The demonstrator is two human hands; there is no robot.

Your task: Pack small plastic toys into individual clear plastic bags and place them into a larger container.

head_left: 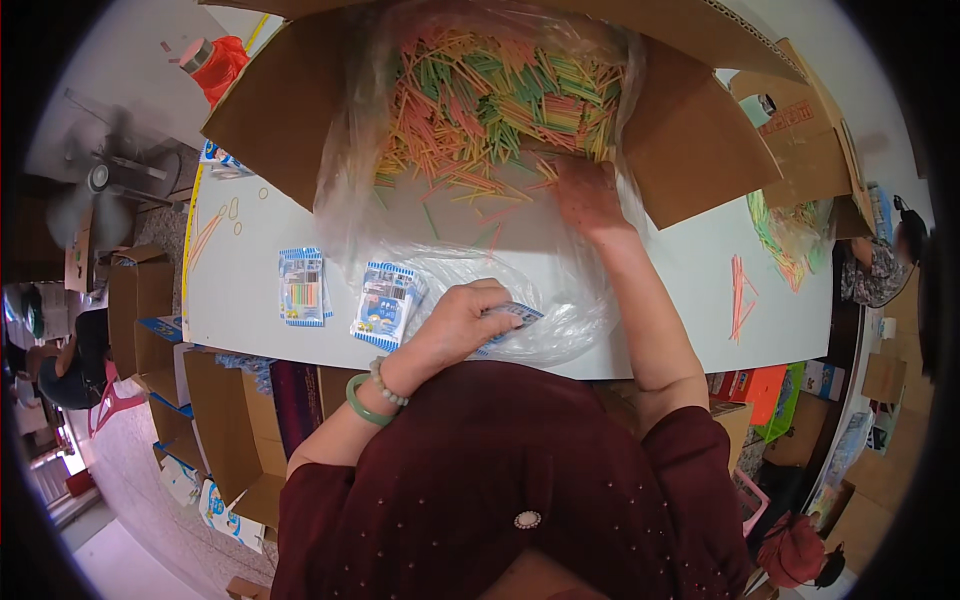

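Note:
My left hand (462, 322) is closed around a small blue-and-white packet (522, 314), its thumb pressed on top. Beneath that hand lies clear plastic sheeting, part of a large bag (345, 195) lining an open cardboard box. Thin sticks (500, 95) in pink, yellow and green fill the far part of the bag, and a few lie loose nearer to me. At the right edge of this pile is my right hand (588, 197), its fingertips hidden among the sticks. Two small stacks of similar packets, one (388, 303) beside my left wrist and another (302, 287) farther left, rest on the table.
The box's brown flaps (695, 130) spread to both sides over the white table (250, 220). Rubber bands (234, 208) lie at the left, pink sticks (740, 298) at the right. A bag of sticks (790, 240) sits at the right edge. Cardboard boxes (235, 425) stand below the table's near edge.

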